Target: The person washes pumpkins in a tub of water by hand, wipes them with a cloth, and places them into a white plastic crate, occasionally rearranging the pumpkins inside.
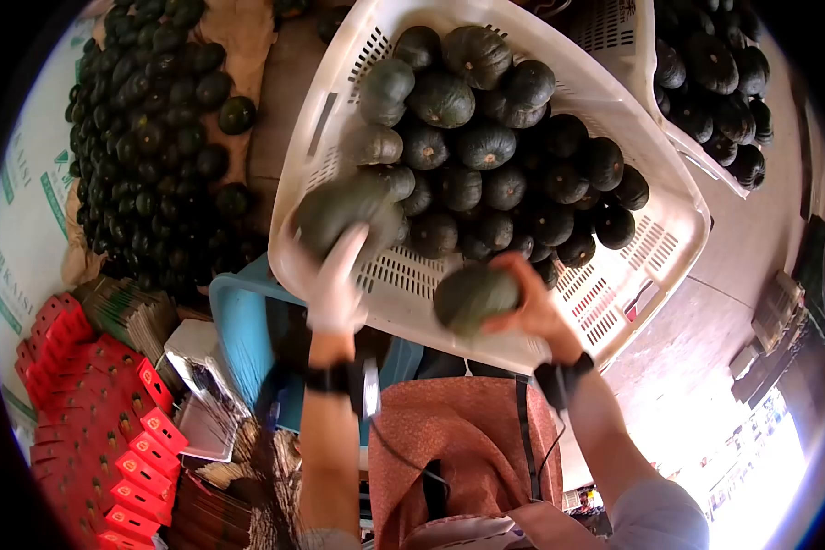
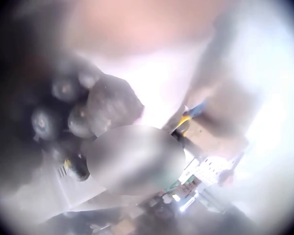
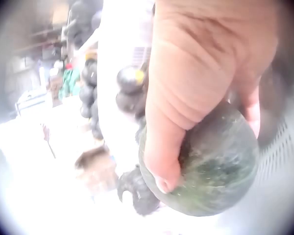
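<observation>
The left hand (image 1: 337, 280) clasps the left squash (image 1: 344, 213); the right hand (image 1: 533, 307) grips the right squash (image 1: 472, 295), thumb across; both hang over the near wall of the tilted basket (image 1: 412, 275), probably leaned for easy reach

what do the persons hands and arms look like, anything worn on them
Left hand looks covered in white, perhaps a glove; right hand is bare. Each wrist carries a black strap with a small device, thin dark cables running toward the body. A pale sleeve covers the right upper arm.
</observation>
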`<state>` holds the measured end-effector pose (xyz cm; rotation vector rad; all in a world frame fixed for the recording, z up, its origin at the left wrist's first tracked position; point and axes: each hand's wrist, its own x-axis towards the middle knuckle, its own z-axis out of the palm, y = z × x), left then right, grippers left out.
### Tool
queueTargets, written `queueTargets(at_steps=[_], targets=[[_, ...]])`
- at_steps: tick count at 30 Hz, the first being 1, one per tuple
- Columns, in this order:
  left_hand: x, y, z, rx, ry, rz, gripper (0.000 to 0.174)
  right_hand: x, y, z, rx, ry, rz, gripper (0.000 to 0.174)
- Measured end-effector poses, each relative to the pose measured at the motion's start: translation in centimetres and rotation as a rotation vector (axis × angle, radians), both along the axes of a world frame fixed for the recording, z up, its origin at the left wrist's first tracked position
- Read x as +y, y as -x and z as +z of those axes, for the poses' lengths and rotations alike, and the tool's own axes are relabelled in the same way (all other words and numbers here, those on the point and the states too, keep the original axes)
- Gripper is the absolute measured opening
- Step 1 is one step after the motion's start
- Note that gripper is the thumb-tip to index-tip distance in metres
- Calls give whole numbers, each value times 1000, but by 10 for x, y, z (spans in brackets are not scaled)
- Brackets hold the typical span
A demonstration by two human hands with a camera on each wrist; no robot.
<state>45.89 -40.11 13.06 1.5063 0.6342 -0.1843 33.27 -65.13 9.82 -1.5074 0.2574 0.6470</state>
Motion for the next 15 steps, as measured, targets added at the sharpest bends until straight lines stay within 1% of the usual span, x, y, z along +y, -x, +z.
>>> queueTargets(at_steps=[1,2,3,4,5,6,7,8,9,10,11,12,13,14,15], targets=[[27,37,14,-63,-20,85,63,22,-1,41,85,-36,129,87],[46,75,28,-70,81,299,62,47,9,57,-74,-48,194,82],[68,106,33,-118,104,363,61,72,17,69,-233,-62,260,76],[91,138,34,-81,62,456,59,98,29,75,-430,97,412,67],[110,173,23,59,-77,468,67,123,42,73,-628,256,563,59],[129,208,12,213,-205,471,75,147,51,68,-633,252,568,59],[148,243,1,369,-309,470,83,171,59,61,-811,378,634,47],[148,256,-22,480,-204,561,77,189,64,48,-995,508,692,36],[148,269,-44,591,-97,664,70,202,68,28,-1010,506,690,36],[147,281,-67,697,3,772,64,216,72,7,-1045,606,769,34],[159,319,-101,762,77,753,58,224,71,-6,-1075,707,850,33],[170,358,-136,782,78,539,52,226,72,-18,-1030,711,959,35],[197,421,-181,707,-53,91,48,220,65,-22,-1048,709,1006,34],[205,439,-205,584,-214,-238,45,219,63,-22,-1089,669,980,35],[203,459,-227,533,-290,-318,45,215,61,-23,-1132,629,960,35]])
